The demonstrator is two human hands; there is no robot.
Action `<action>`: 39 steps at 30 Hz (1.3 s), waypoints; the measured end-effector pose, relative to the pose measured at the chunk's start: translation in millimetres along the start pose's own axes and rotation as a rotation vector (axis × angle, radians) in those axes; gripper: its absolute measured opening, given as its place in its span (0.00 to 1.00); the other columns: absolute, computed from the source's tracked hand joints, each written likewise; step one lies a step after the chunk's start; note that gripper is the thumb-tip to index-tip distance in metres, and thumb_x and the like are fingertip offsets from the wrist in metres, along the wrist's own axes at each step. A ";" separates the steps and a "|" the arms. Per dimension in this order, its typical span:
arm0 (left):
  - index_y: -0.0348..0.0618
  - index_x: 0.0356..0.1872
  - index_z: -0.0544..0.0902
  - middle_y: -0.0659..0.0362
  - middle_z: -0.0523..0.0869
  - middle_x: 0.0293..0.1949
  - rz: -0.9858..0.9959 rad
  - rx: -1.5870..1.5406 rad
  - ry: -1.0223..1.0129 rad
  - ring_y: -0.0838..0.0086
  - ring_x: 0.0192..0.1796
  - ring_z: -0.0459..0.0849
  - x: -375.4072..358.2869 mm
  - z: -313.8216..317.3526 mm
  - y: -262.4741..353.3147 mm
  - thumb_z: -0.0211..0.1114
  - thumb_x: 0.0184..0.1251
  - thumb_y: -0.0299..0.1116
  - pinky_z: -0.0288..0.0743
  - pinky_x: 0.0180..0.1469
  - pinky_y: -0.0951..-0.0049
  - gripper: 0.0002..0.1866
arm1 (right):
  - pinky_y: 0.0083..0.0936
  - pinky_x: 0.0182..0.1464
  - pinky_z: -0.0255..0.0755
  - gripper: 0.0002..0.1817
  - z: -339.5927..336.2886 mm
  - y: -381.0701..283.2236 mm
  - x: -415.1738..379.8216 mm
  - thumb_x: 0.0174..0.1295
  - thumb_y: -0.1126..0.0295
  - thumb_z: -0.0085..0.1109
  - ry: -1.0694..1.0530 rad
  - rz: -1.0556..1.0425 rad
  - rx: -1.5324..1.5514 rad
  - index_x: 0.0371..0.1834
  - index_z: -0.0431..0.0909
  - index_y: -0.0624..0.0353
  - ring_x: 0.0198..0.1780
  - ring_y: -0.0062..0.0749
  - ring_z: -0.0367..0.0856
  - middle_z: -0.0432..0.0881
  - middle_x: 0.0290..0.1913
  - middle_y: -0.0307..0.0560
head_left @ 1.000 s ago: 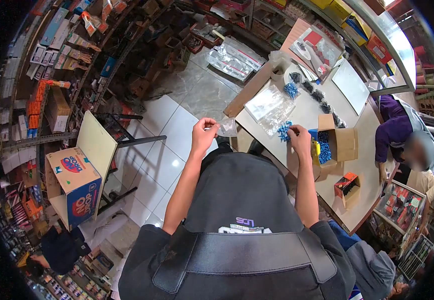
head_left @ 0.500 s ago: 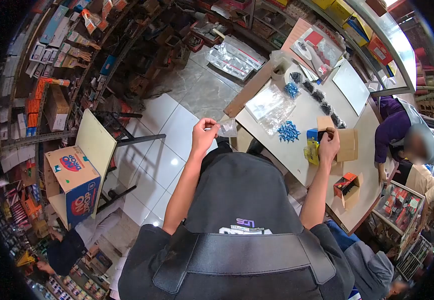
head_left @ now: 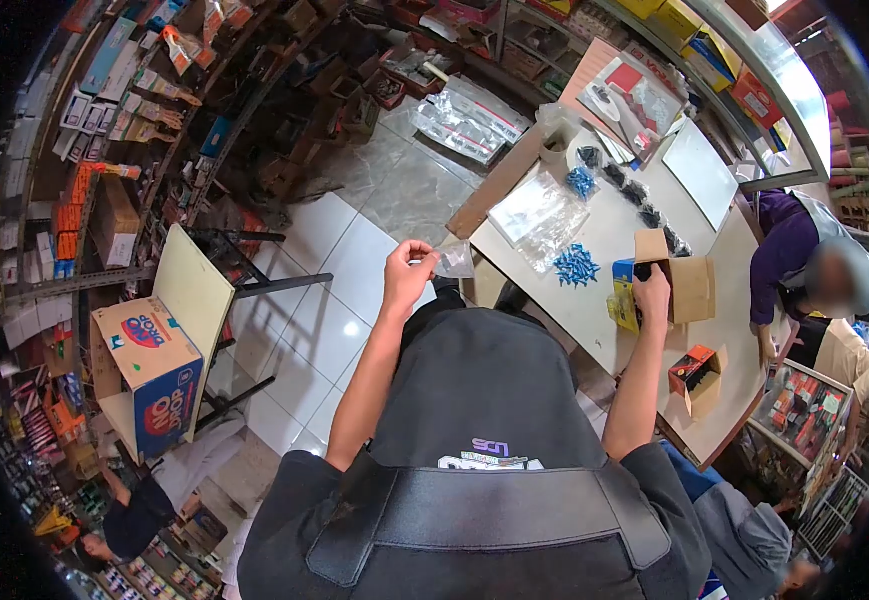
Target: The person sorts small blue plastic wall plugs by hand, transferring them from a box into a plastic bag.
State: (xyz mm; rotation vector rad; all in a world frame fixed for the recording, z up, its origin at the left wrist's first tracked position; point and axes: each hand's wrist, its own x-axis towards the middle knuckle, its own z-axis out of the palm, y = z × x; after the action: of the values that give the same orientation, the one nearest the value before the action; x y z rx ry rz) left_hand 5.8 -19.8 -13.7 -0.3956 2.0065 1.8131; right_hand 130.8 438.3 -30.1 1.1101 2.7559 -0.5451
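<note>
My left hand (head_left: pixel 411 270) pinches a small clear plastic bag (head_left: pixel 456 261) by its edge, out over the floor beside the table. My right hand (head_left: pixel 653 292) reaches into an open brown cardboard box (head_left: pixel 693 289) on the table; its fingertips are hidden inside. Against that box stands a blue and yellow box (head_left: pixel 624 296). A loose pile of blue wall plugs (head_left: pixel 577 265) lies to the left of my right hand, with a bagged bunch of blue plugs (head_left: pixel 582 181) farther back. Several small bags of black pieces (head_left: pixel 633 188) form a row behind.
An open orange and black box (head_left: pixel 696 372) sits near the table's (head_left: pixel 603 338) right edge. Flat plastic bags (head_left: pixel 543 213) lie at the left, a white board (head_left: pixel 701 172) at the back. A person in purple (head_left: pixel 787 245) leans at the right. A carton (head_left: pixel 155 372) stands on a chair.
My right hand has dipped slightly deeper into the cardboard box. My left hand keeps its hold on the bag, almost still. A person at the lower left has shifted.
</note>
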 end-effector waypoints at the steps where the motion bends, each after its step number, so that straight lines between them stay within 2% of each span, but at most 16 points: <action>1: 0.37 0.42 0.83 0.60 0.85 0.38 0.010 -0.018 0.012 0.79 0.31 0.82 -0.1 2.0 -0.3 0.71 0.65 0.26 0.79 0.35 0.76 0.08 | 0.47 0.59 0.78 0.24 -3.3 -3.2 0.3 0.59 0.63 0.70 -0.066 0.034 0.011 0.53 0.80 0.69 0.56 0.65 0.83 0.85 0.51 0.72; 4: 0.37 0.41 0.83 0.60 0.86 0.36 0.022 -0.040 0.025 0.80 0.29 0.82 0.1 5.0 0.4 0.71 0.64 0.26 0.78 0.32 0.77 0.08 | 0.48 0.56 0.79 0.21 -9.5 -7.8 -1.4 0.58 0.63 0.69 -0.072 0.034 -0.008 0.49 0.80 0.68 0.54 0.64 0.85 0.86 0.47 0.71; 14: 0.37 0.41 0.83 0.60 0.86 0.36 0.017 -0.038 0.019 0.80 0.29 0.82 0.0 11.1 3.0 0.72 0.65 0.26 0.77 0.32 0.77 0.08 | 0.48 0.56 0.79 0.23 5.0 3.0 2.1 0.56 0.63 0.72 -0.026 0.065 0.009 0.49 0.80 0.67 0.55 0.64 0.84 0.85 0.47 0.71; 20: 0.36 0.42 0.83 0.60 0.86 0.36 0.035 -0.026 -0.004 0.80 0.29 0.82 1.6 14.1 5.3 0.72 0.65 0.27 0.77 0.32 0.77 0.08 | 0.48 0.55 0.78 0.18 3.8 7.8 -1.2 0.56 0.64 0.71 -0.043 0.018 0.049 0.45 0.82 0.65 0.52 0.66 0.84 0.87 0.46 0.68; 22: 0.36 0.41 0.83 0.60 0.86 0.36 0.033 -0.026 0.000 0.80 0.29 0.82 2.2 15.6 5.8 0.72 0.65 0.27 0.77 0.32 0.77 0.08 | 0.42 0.50 0.79 0.14 6.5 10.7 -1.2 0.55 0.66 0.70 -0.049 0.055 0.137 0.40 0.84 0.64 0.45 0.59 0.88 0.88 0.39 0.63; 23: 0.37 0.41 0.83 0.60 0.86 0.36 0.031 -0.025 0.004 0.80 0.29 0.82 2.4 15.9 6.0 0.72 0.65 0.27 0.77 0.32 0.77 0.08 | 0.42 0.50 0.79 0.14 7.9 12.8 -2.7 0.55 0.66 0.70 -0.049 0.055 0.138 0.40 0.84 0.64 0.45 0.59 0.88 0.88 0.39 0.63; 25: 0.37 0.42 0.83 0.60 0.85 0.38 0.006 -0.004 -0.017 0.80 0.33 0.82 2.0 15.2 9.3 0.71 0.66 0.27 0.79 0.35 0.77 0.08 | 0.37 0.45 0.80 0.11 2.4 6.3 -12.0 0.54 0.69 0.69 0.008 0.112 0.267 0.38 0.86 0.63 0.37 0.48 0.89 0.88 0.33 0.59; 26: 0.38 0.43 0.83 0.61 0.84 0.40 -0.019 0.018 -0.038 0.79 0.37 0.82 1.6 14.9 10.8 0.71 0.67 0.27 0.81 0.38 0.77 0.08 | 0.37 0.45 0.80 0.11 -0.9 3.0 -15.9 0.54 0.69 0.69 0.008 0.114 0.267 0.38 0.86 0.63 0.37 0.48 0.89 0.88 0.33 0.59; 28: 0.38 0.43 0.83 0.61 0.84 0.41 -0.019 0.027 -0.039 0.79 0.37 0.82 2.5 15.8 10.5 0.71 0.67 0.27 0.81 0.38 0.77 0.08 | 0.32 0.44 0.79 0.11 -7.2 -1.9 -21.8 0.54 0.70 0.69 0.162 0.073 0.387 0.39 0.86 0.63 0.35 0.35 0.87 0.88 0.32 0.54; 29: 0.38 0.43 0.83 0.60 0.84 0.41 -0.020 0.035 -0.039 0.79 0.37 0.82 2.7 16.5 10.1 0.71 0.67 0.27 0.81 0.38 0.76 0.08 | 0.32 0.44 0.79 0.11 -10.7 -4.3 -23.5 0.54 0.70 0.69 0.162 0.077 0.387 0.39 0.86 0.63 0.35 0.35 0.87 0.88 0.32 0.54; 31: 0.38 0.43 0.83 0.60 0.84 0.41 -0.017 0.036 -0.046 0.79 0.37 0.82 3.7 17.9 8.4 0.71 0.67 0.27 0.81 0.38 0.76 0.08 | 0.28 0.40 0.77 0.09 -17.3 -9.3 -24.2 0.57 0.73 0.68 0.289 0.035 0.531 0.38 0.84 0.65 0.33 0.27 0.83 0.86 0.31 0.45; 34: 0.38 0.43 0.83 0.61 0.84 0.41 -0.015 0.035 -0.053 0.79 0.36 0.82 3.5 19.8 9.0 0.71 0.67 0.27 0.80 0.38 0.76 0.08 | 0.22 0.37 0.74 0.06 -25.3 -17.5 -22.2 0.61 0.74 0.66 0.346 0.002 0.698 0.38 0.83 0.65 0.32 0.20 0.79 0.83 0.31 0.38; 35: 0.39 0.43 0.82 0.61 0.84 0.41 -0.017 0.035 -0.056 0.79 0.35 0.82 3.3 20.8 9.8 0.71 0.67 0.27 0.80 0.37 0.76 0.08 | 0.18 0.35 0.73 0.04 -16.5 -14.4 -15.8 0.65 0.76 0.63 0.335 -0.049 0.893 0.39 0.82 0.64 0.31 0.16 0.77 0.81 0.32 0.35; 36: 0.39 0.43 0.82 0.61 0.84 0.41 -0.018 0.035 -0.058 0.79 0.35 0.82 3.1 21.7 9.4 0.71 0.67 0.27 0.80 0.37 0.76 0.08 | 0.18 0.35 0.73 0.04 -16.9 -19.2 -14.4 0.65 0.76 0.63 0.336 -0.047 0.892 0.39 0.82 0.64 0.31 0.16 0.77 0.81 0.32 0.35; 38: 0.39 0.43 0.82 0.61 0.83 0.40 -0.009 0.044 -0.060 0.79 0.34 0.82 3.0 23.6 8.9 0.71 0.67 0.27 0.80 0.37 0.76 0.08 | 0.16 0.34 0.71 0.03 -11.3 -32.4 -15.8 0.66 0.79 0.61 0.077 0.097 1.201 0.41 0.81 0.60 0.31 0.17 0.76 0.81 0.34 0.36; 39: 0.39 0.43 0.82 0.61 0.83 0.40 -0.009 0.045 -0.063 0.79 0.34 0.82 2.9 24.4 9.0 0.71 0.67 0.27 0.80 0.37 0.76 0.08 | 0.15 0.33 0.72 0.04 -9.3 -46.4 -20.4 0.67 0.80 0.60 0.029 0.085 1.235 0.41 0.80 0.59 0.31 0.17 0.77 0.80 0.34 0.35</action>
State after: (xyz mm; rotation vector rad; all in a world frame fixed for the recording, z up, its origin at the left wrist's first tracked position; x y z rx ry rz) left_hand 1.7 5.6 -9.0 -0.3294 1.9960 1.7497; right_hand 113.8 397.7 -3.4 1.3150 2.2012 -2.3526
